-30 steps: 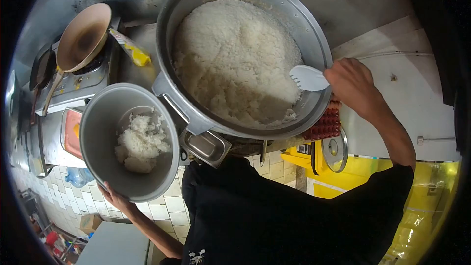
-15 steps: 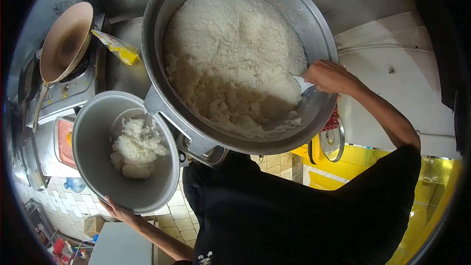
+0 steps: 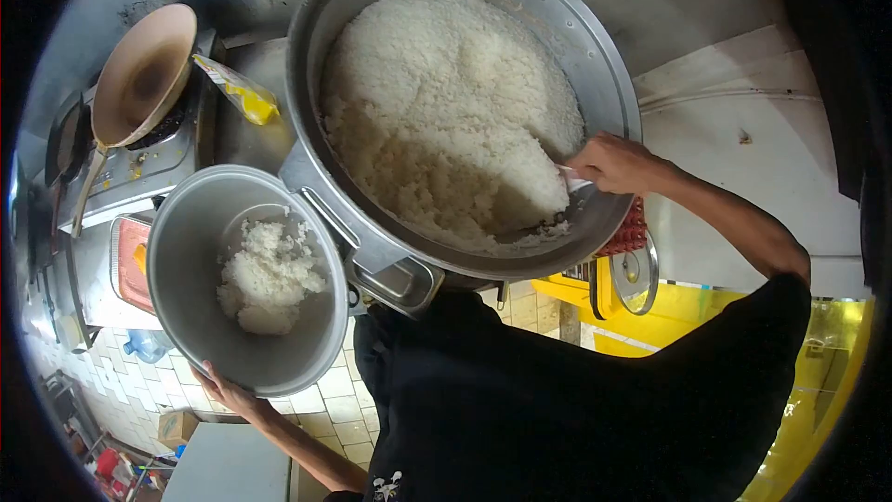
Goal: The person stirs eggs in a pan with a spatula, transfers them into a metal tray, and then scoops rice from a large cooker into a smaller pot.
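Observation:
A large metal pot (image 3: 599, 65) holds a deep heap of cooked white rice (image 3: 446, 74), dug lower along its near side. My right hand (image 3: 618, 164) is closed around the handle of a white rice paddle (image 3: 574, 180), whose blade is hidden under a mound of rice. At the lower left, a smaller grey pot (image 3: 186, 260) has a clump of rice (image 3: 271, 279) on its bottom. My left hand (image 3: 228, 392) grips this pot at its near lower edge; some fingers are hidden beneath it.
A frying pan (image 3: 144, 84) rests on a gas stove (image 3: 139, 177) at left, beside a yellow-and-white packet (image 3: 240, 93). A metal tray (image 3: 400, 284) sits between the pots. Near the right are a glass lid (image 3: 636, 274) and a red egg tray (image 3: 627, 231).
My right hand and the paddle have moved slightly downward, and rice now piles up over the blade. The camera view has shifted a little; my left hand still holds the smaller pot.

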Action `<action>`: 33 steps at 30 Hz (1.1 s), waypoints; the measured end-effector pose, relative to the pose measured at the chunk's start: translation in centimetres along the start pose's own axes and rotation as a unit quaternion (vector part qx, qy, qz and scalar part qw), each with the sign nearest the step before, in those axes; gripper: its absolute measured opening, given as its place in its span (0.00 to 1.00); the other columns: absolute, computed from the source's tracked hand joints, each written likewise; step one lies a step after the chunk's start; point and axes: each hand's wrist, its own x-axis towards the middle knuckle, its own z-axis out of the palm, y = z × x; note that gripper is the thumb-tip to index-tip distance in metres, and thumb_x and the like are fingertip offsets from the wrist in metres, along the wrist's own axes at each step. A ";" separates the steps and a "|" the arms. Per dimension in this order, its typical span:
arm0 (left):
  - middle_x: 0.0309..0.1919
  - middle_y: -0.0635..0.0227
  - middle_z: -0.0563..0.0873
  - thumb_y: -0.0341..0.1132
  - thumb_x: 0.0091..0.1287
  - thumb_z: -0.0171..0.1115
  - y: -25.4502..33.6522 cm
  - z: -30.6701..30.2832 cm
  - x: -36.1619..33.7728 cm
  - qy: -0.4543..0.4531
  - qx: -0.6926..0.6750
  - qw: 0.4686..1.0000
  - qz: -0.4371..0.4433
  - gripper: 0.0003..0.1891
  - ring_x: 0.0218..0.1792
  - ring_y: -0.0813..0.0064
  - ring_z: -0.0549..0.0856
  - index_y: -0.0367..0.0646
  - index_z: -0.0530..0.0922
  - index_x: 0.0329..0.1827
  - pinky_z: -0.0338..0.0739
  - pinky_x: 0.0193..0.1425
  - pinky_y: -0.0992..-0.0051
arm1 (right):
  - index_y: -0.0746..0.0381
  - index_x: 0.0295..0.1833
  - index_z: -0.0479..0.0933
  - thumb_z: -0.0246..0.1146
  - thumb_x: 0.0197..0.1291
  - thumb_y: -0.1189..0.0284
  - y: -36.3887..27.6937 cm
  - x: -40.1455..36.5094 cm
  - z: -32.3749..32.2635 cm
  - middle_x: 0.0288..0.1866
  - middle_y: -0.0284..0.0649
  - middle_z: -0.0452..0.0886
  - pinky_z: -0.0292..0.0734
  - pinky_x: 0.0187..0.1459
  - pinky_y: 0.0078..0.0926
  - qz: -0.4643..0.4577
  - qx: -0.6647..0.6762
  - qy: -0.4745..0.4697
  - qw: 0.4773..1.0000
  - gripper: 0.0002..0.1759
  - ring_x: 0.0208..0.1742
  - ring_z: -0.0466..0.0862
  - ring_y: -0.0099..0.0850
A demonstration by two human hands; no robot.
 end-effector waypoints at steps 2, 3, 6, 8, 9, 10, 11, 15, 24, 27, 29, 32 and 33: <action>0.68 0.52 0.71 0.49 0.75 0.55 -0.3 0.1 0.1 -0.011 -0.005 1.000 0.014 0.33 0.64 0.59 0.74 0.36 0.62 0.76 0.68 0.68 0.62 | 0.70 0.27 0.76 0.62 0.57 0.78 0.4 -0.5 -0.8 0.25 0.57 0.77 0.71 0.35 0.44 0.019 0.027 -0.003 0.999 0.08 0.28 0.80 0.51; 0.68 0.53 0.71 0.49 0.76 0.54 0.0 0.0 -0.2 -0.016 -0.001 1.000 0.018 0.33 0.64 0.60 0.74 0.36 0.62 0.75 0.67 0.68 0.62 | 0.70 0.28 0.76 0.63 0.59 0.76 0.9 -0.5 -1.0 0.25 0.57 0.77 0.71 0.35 0.43 0.019 0.033 0.000 0.999 0.09 0.29 0.81 0.51; 0.68 0.54 0.72 0.47 0.76 0.54 0.7 0.5 -0.6 0.005 0.014 1.000 0.015 0.31 0.63 0.61 0.74 0.36 0.63 0.75 0.67 0.68 0.64 | 0.69 0.30 0.80 0.62 0.59 0.75 2.2 1.0 -0.9 0.25 0.55 0.79 0.74 0.37 0.44 -0.018 -0.016 0.027 0.999 0.08 0.31 0.84 0.50; 0.68 0.55 0.72 0.47 0.76 0.54 0.7 0.7 -0.4 -0.008 -0.022 1.000 0.009 0.30 0.63 0.62 0.74 0.36 0.63 0.74 0.67 0.68 0.64 | 0.67 0.27 0.79 0.62 0.54 0.78 0.7 2.6 0.1 0.24 0.54 0.79 0.73 0.34 0.45 -0.014 -0.087 0.040 0.995 0.05 0.29 0.82 0.51; 0.67 0.55 0.72 0.46 0.76 0.54 0.6 0.7 -0.6 -0.012 -0.032 0.999 0.006 0.30 0.63 0.62 0.74 0.36 0.63 0.74 0.67 0.68 0.64 | 0.65 0.26 0.79 0.62 0.52 0.79 0.3 3.1 0.5 0.23 0.54 0.78 0.72 0.33 0.46 -0.011 -0.124 0.046 0.991 0.04 0.29 0.80 0.52; 0.67 0.55 0.72 0.46 0.76 0.54 0.6 0.6 -0.5 -0.018 -0.043 0.999 0.005 0.30 0.63 0.62 0.74 0.36 0.63 0.74 0.68 0.68 0.63 | 0.65 0.23 0.75 0.60 0.44 0.80 0.5 3.4 0.9 0.21 0.52 0.77 0.70 0.31 0.46 -0.001 -0.133 0.053 0.990 0.02 0.27 0.79 0.51; 0.67 0.56 0.72 0.46 0.76 0.54 0.5 0.8 -0.4 -0.019 -0.059 0.998 0.005 0.30 0.63 0.62 0.74 0.36 0.63 0.74 0.68 0.68 0.63 | 0.65 0.23 0.75 0.60 0.44 0.80 0.9 3.4 0.9 0.20 0.51 0.77 0.70 0.31 0.45 -0.017 -0.132 0.044 0.990 0.02 0.26 0.79 0.51; 0.67 0.55 0.73 0.46 0.76 0.54 0.7 0.5 -0.6 -0.018 -0.020 1.000 0.014 0.30 0.62 0.63 0.75 0.36 0.63 0.74 0.68 0.67 0.64 | 0.65 0.26 0.78 0.63 0.53 0.77 1.4 3.1 -0.1 0.20 0.48 0.77 0.69 0.29 0.42 -0.087 -0.124 0.013 0.988 0.05 0.24 0.79 0.47; 0.65 0.55 0.74 0.46 0.76 0.54 -0.1 0.2 -0.1 -0.023 -0.033 0.999 0.023 0.30 0.61 0.64 0.75 0.36 0.63 0.74 0.69 0.65 0.64 | 0.62 0.41 0.86 0.66 0.62 0.69 2.9 1.6 -0.3 0.25 0.50 0.81 0.72 0.30 0.38 -0.158 -0.029 0.067 0.985 0.09 0.24 0.81 0.44; 0.64 0.56 0.75 0.45 0.77 0.54 0.3 0.5 -0.3 -0.019 -0.029 0.999 0.021 0.29 0.59 0.65 0.76 0.36 0.64 0.74 0.71 0.63 0.65 | 0.62 0.40 0.86 0.67 0.61 0.70 1.7 2.8 0.0 0.24 0.52 0.81 0.71 0.28 0.37 -0.193 0.037 0.104 0.975 0.07 0.21 0.79 0.40; 0.63 0.56 0.75 0.45 0.77 0.54 0.7 0.6 -0.6 -0.023 -0.031 0.999 0.016 0.28 0.57 0.65 0.77 0.36 0.64 0.73 0.72 0.61 0.65 | 0.63 0.40 0.87 0.68 0.59 0.73 0.8 4.9 0.3 0.26 0.52 0.82 0.72 0.29 0.34 -0.251 0.059 0.139 0.956 0.07 0.21 0.81 0.38; 0.62 0.56 0.76 0.45 0.77 0.54 0.8 0.6 -0.7 -0.045 -0.041 0.997 0.037 0.28 0.56 0.66 0.78 0.38 0.63 0.74 0.73 0.60 0.67 | 0.65 0.38 0.86 0.68 0.55 0.76 0.4 6.7 0.4 0.26 0.52 0.83 0.73 0.28 0.33 -0.238 0.094 0.122 0.959 0.06 0.22 0.82 0.38; 0.62 0.56 0.76 0.45 0.77 0.53 1.1 0.7 -1.0 -0.057 -0.053 0.996 0.044 0.29 0.56 0.67 0.77 0.38 0.62 0.74 0.73 0.61 0.67 | 0.65 0.39 0.87 0.68 0.55 0.77 0.3 7.1 0.2 0.27 0.50 0.85 0.74 0.29 0.31 -0.232 0.096 0.115 0.961 0.06 0.23 0.83 0.35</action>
